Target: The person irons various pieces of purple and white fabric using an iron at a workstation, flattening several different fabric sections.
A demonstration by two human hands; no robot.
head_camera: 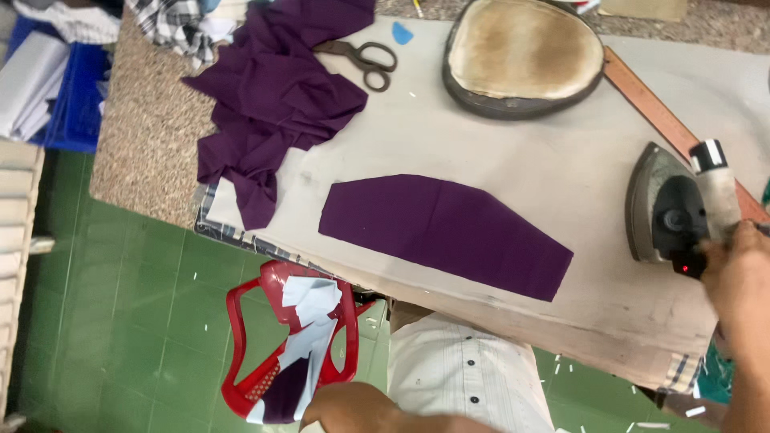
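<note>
**Iron in my right hand, purple piece laid flat on the bench**

My right hand is on the handle of the iron, at the right end of the bench. Fingers curl round the pale handle grip; blurred, but they look closed on it. The iron stands tipped on its heel with the grey soleplate facing left, well apart from the cloth. A small red light shows near the handle.

Handling, my guess: the iron is heavy, rigid, metal-soled and likely hot. Take it by the handle only, never the plate. It won't slip, but it could tip if set down carelessly near the edge.

The cut purple piece lies flat mid-bench, nearer my side. Long, straight along one edge, tapered at both ends, dark plum, one faint crease across it. Light, limp, thin; it would slide or wrinkle under a push, so lift it by an edge or a corner, or press flat with the palm.

My left hand is low at the frame bottom, near my shirt, touching nothing I can see; can't tell if the fingers are spread or closed.

Also there: a heap of purple fabric at the far left, scissors beside it, a padded oval pressing board, a wooden ruler, and a red plastic chair on the green floor.
</note>
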